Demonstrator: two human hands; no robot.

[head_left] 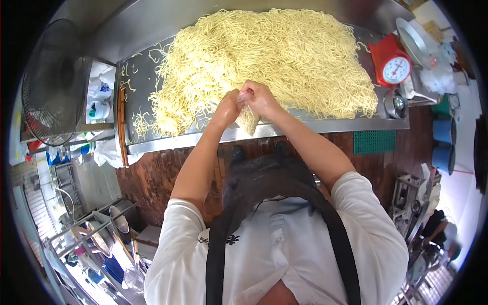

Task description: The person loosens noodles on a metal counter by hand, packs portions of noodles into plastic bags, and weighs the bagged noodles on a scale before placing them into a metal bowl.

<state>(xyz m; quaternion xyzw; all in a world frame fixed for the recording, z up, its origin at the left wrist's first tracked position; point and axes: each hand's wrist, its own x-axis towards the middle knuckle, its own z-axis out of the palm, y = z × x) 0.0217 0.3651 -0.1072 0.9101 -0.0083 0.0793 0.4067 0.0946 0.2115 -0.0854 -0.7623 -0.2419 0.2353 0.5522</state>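
A clear plastic bag of noodles (247, 121) hangs at the front edge of the metal table, its filled part pointing down. My left hand (228, 108) is closed on the left side of the bag's gathered neck. Pinched at the top of the same neck is my right hand (261, 100), its fingers curled close to the left ones. Just beyond both hands spreads a large heap of pale yellow noodles (274, 56). The exact fingertip contact on the plastic is partly hidden.
A red dial scale (390, 63) with a metal pan stands at the right end, near a metal bowl (395, 104). At left is a large wire-caged fan (53, 84). A green mat (374, 142) lies on the floor. Another person (441, 234) is at far right.
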